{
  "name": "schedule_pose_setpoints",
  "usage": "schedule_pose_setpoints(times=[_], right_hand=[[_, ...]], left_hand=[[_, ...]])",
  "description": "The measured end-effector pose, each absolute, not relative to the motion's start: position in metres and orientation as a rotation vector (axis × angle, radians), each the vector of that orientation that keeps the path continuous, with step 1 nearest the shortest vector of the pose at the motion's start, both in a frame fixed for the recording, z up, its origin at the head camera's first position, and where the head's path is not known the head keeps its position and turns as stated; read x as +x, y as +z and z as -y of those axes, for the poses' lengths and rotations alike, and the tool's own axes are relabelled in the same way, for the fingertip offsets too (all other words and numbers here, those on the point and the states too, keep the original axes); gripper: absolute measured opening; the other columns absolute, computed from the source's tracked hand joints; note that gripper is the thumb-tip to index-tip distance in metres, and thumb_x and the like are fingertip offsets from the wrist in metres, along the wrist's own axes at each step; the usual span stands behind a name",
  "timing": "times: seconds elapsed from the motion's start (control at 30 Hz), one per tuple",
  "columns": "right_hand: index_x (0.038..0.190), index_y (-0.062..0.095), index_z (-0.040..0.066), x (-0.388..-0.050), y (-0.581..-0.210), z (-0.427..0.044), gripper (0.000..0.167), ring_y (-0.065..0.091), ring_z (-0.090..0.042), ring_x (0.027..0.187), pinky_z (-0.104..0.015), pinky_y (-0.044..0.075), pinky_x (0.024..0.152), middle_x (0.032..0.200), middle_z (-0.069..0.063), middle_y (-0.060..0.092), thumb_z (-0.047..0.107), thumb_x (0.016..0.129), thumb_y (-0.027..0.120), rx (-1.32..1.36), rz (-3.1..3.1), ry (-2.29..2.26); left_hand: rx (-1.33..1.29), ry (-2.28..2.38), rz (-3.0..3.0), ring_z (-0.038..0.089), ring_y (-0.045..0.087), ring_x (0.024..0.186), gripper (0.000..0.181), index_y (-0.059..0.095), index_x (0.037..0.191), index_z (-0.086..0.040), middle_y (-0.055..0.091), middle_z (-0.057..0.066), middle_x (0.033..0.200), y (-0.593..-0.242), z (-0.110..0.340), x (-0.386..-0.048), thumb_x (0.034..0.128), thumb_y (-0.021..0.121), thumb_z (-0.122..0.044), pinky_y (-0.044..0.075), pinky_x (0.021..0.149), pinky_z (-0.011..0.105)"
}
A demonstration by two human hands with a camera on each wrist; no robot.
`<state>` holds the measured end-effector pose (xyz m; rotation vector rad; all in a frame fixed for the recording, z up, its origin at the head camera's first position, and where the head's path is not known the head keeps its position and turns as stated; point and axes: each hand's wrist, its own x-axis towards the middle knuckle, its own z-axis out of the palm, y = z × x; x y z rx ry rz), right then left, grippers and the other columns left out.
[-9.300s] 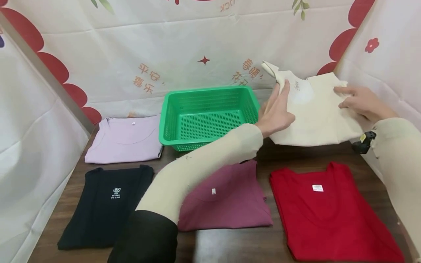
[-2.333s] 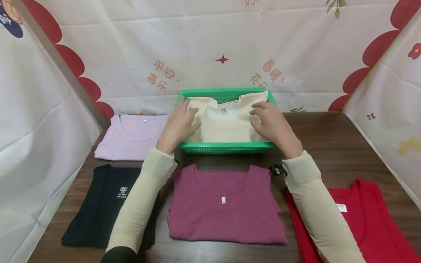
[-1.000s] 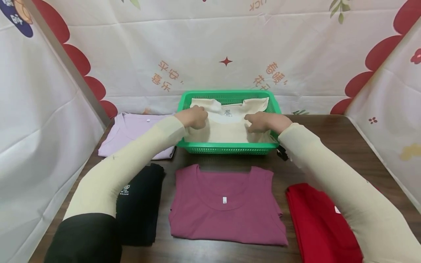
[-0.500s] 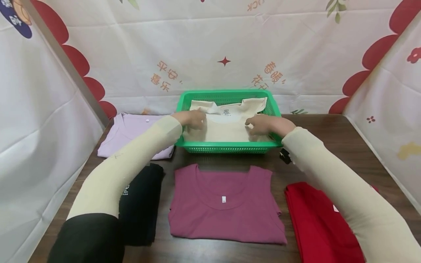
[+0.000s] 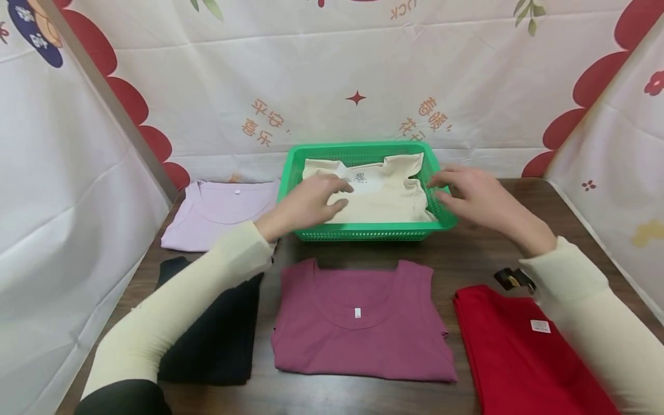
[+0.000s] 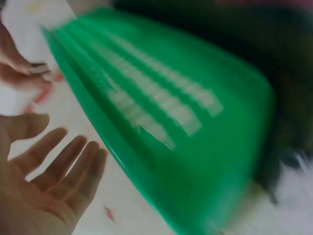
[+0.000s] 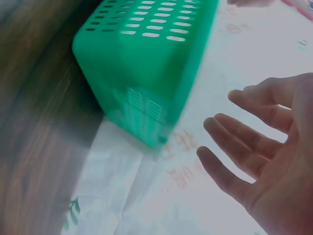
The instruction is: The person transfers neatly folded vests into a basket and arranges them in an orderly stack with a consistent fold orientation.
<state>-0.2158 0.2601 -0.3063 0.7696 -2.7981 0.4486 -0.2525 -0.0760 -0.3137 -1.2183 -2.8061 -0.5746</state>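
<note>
In the head view a cream folded shirt (image 5: 373, 202) lies in the green plastic basket (image 5: 363, 235), its neckline toward the back and its right side rumpled. Over the basket's left part hovers my left hand (image 5: 308, 206), fingers spread and holding nothing. My right hand (image 5: 479, 199) is beyond the basket's right rim, fingers loosely bent, also with nothing in it. The left wrist view has the left hand (image 6: 54, 176) apart from the blurred basket (image 6: 195, 117). In the right wrist view the right hand (image 7: 259, 152) stands clear of the basket wall (image 7: 132, 63).
Folded garments lie about the dark wooden table (image 5: 363, 397): a lilac top (image 5: 228, 207) left of the basket, a black one (image 5: 218, 334) partly under my left sleeve, a plum one (image 5: 363, 340) in front, a red one (image 5: 519, 351) at right. A patterned cloth (image 5: 321, 69) hangs behind.
The cream shirt has gone from the right side of the table into the basket. Half a second ago both hands were down on it; now they are lifted off, the right one moved right.
</note>
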Motion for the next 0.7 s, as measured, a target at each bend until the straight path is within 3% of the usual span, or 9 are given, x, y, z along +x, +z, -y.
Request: schedule_pose_setpoints(times=[0.13,0.3,0.4,0.47,0.53,0.63,0.7], right_hand=[[0.113,0.076,0.009,-0.188,-0.308,-0.278,0.022,0.069,-0.022,0.089,-0.041,0.053,0.075,0.105,-0.005,0.073,0.007,0.092,0.071,0.697,2.707,0.455],[0.114,0.076,0.012,-0.158,-0.317,-0.310,0.026,0.072,-0.019,0.083,-0.013,0.048,0.070,0.107,-0.004,0.076,0.009,0.088,0.078,0.562,2.736,0.439],[0.118,0.074,0.010,-0.139,-0.327,-0.337,0.029,0.071,-0.005,0.077,-0.002,0.042,0.067,0.111,-0.011,0.075,0.011,0.089,0.078,0.464,2.799,0.490],[0.121,0.071,0.004,-0.128,-0.336,-0.358,0.031,0.065,0.008,0.074,-0.002,0.041,0.064,0.114,-0.021,0.074,0.011,0.092,0.076,0.383,2.857,0.558],[0.122,0.069,-0.001,-0.117,-0.346,-0.380,0.031,0.057,0.017,0.072,-0.008,0.042,0.060,0.113,-0.028,0.072,0.014,0.095,0.072,0.291,2.922,0.593],[0.119,0.067,-0.010,-0.103,-0.362,-0.411,0.033,0.051,0.020,0.072,-0.015,0.044,0.057,0.110,-0.037,0.069,0.015,0.098,0.068,0.149,2.998,0.607],[0.115,0.064,-0.016,-0.094,-0.372,-0.427,0.038,0.066,0.000,0.071,-0.027,0.052,0.059,0.108,-0.042,0.066,0.018,0.098,0.068,0.058,3.051,0.559]], left_hand=[[-1.280,-0.893,2.622,0.021,0.072,0.105,0.026,0.071,0.123,-0.003,0.074,0.012,0.120,-0.328,0.049,-0.213,0.0998,0.064,-0.012,0.056,0.096,0.034],[-1.325,-1.279,2.542,0.011,0.071,0.094,0.032,0.065,0.130,-0.003,0.074,0.010,0.116,-0.355,0.008,-0.162,0.0988,0.063,-0.008,0.058,0.082,0.020],[-1.303,-1.479,2.662,0.001,0.067,0.091,0.041,0.056,0.140,-0.010,0.072,0.005,0.118,-0.367,-0.014,-0.136,0.0993,0.064,-0.012,0.054,0.081,0.014],[-1.216,-1.715,2.774,-0.002,0.068,0.089,0.045,0.054,0.142,-0.014,0.070,0.001,0.121,-0.375,-0.026,-0.124,0.0986,0.066,-0.015,0.053,0.081,0.014],[-1.055,-2.141,2.817,0.003,0.071,0.088,0.045,0.053,0.141,-0.013,0.069,0.004,0.122,-0.381,-0.038,-0.114,0.0976,0.066,-0.011,0.057,0.084,0.020],[-0.654,-2.786,2.664,0.026,0.076,0.092,0.041,0.055,0.135,-0.007,0.070,0.014,0.117,-0.390,-0.055,-0.103,0.0957,0.064,0.000,0.061,0.088,0.034],[-0.441,-3.024,2.538,0.036,0.075,0.097,0.039,0.055,0.131,-0.005,0.071,0.018,0.108,-0.393,-0.064,-0.098,0.0937,0.063,0.007,0.062,0.089,0.042]])
